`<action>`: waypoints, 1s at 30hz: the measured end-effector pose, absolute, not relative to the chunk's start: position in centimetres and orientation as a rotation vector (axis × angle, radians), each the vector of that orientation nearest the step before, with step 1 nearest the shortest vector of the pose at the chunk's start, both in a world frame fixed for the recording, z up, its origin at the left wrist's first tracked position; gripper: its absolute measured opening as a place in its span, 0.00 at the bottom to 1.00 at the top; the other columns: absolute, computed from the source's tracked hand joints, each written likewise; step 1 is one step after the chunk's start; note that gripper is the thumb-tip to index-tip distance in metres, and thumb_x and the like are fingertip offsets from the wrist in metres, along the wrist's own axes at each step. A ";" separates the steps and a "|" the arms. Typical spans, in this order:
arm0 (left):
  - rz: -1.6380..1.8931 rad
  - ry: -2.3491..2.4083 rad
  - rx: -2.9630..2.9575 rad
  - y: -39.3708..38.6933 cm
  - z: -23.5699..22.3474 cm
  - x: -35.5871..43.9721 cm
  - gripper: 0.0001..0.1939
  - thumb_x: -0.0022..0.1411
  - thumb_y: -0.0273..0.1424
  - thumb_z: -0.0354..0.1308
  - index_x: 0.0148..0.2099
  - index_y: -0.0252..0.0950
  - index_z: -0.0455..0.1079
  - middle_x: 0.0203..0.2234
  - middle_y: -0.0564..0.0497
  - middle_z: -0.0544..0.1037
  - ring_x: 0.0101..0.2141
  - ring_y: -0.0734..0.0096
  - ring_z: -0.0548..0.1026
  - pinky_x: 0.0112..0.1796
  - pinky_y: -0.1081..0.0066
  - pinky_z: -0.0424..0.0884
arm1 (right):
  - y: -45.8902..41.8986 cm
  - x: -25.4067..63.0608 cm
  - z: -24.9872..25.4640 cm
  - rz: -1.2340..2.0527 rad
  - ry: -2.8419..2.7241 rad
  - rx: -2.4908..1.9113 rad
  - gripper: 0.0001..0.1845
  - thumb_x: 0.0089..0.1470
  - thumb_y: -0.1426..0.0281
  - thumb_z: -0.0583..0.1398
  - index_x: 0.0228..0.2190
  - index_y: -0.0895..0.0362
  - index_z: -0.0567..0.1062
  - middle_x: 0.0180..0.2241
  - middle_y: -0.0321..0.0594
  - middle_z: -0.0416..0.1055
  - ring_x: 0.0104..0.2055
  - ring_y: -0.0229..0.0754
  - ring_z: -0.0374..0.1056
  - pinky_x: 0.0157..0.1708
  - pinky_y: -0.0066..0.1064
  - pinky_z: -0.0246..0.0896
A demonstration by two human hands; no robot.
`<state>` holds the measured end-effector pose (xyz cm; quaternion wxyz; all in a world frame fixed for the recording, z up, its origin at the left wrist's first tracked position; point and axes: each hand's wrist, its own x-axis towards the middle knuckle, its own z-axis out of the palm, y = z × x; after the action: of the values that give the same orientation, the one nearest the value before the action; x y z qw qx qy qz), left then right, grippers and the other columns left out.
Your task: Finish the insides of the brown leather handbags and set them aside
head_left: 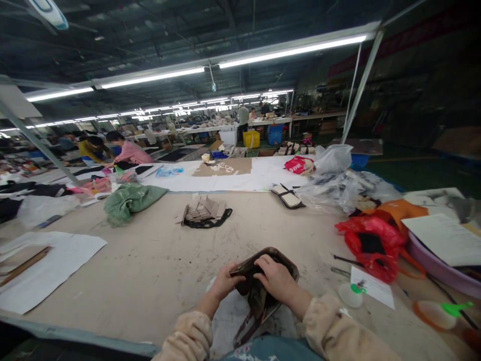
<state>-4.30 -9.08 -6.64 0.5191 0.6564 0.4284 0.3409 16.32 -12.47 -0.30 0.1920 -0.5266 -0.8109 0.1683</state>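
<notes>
A small dark brown bag (pixel 257 297) is held over the near edge of the table, its mouth open towards me and a brown strap or flap hanging down at the front. My left hand (pixel 227 282) is closed on the left side of its rim, thumb towards the opening. Across the opening reaches my right hand (pixel 280 282), its bent fingers pressed on the inner side of the bag near the far rim. The fingertips of both hands are partly hidden by the bag.
Ahead lies a stack of grey-beige pieces (pixel 205 209) with a black strip. Left are a green plastic bag (pixel 131 200) and white paper (pixel 56 265). On the right are a red plastic bag (pixel 376 245), a purple basin (pixel 439 260) and green-capped bottles (pixel 352 296). Several people work farther back.
</notes>
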 end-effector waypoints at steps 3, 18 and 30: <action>0.896 1.074 1.582 -9.6 -6.4 -4.2 0.26 0.45 0.29 0.62 0.49 0.36 0.67 0.44 0.47 0.73 0.45 0.61 0.69 0.49 0.65 0.61 | -11.8 16.5 -0.4 0.422 -2.329 -1.440 0.12 0.51 0.69 0.56 0.40 0.54 0.67 0.42 0.40 0.63 0.37 0.40 0.65 0.36 0.29 0.59; 0.978 1.247 1.612 -10.5 -6.8 -4.1 0.16 0.52 0.34 0.56 0.44 0.36 0.71 0.42 0.49 0.75 0.45 0.65 0.70 0.51 0.65 0.62 | -10.3 17.0 -1.7 0.337 -2.433 -1.369 0.14 0.56 0.65 0.51 0.27 0.58 0.73 0.30 0.38 0.68 0.32 0.37 0.64 0.32 0.27 0.57; 1.012 1.284 1.554 -9.9 -7.2 -4.0 0.16 0.51 0.33 0.56 0.43 0.35 0.72 0.41 0.48 0.76 0.45 0.64 0.71 0.51 0.63 0.62 | -9.2 16.4 -2.3 0.243 -2.389 -1.484 0.14 0.57 0.65 0.51 0.27 0.57 0.72 0.28 0.38 0.70 0.31 0.37 0.65 0.31 0.27 0.56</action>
<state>-3.96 -9.86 -7.18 0.4286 0.6224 0.5144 0.4054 16.36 -9.22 -2.30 0.1588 -0.5191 -0.8355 0.0849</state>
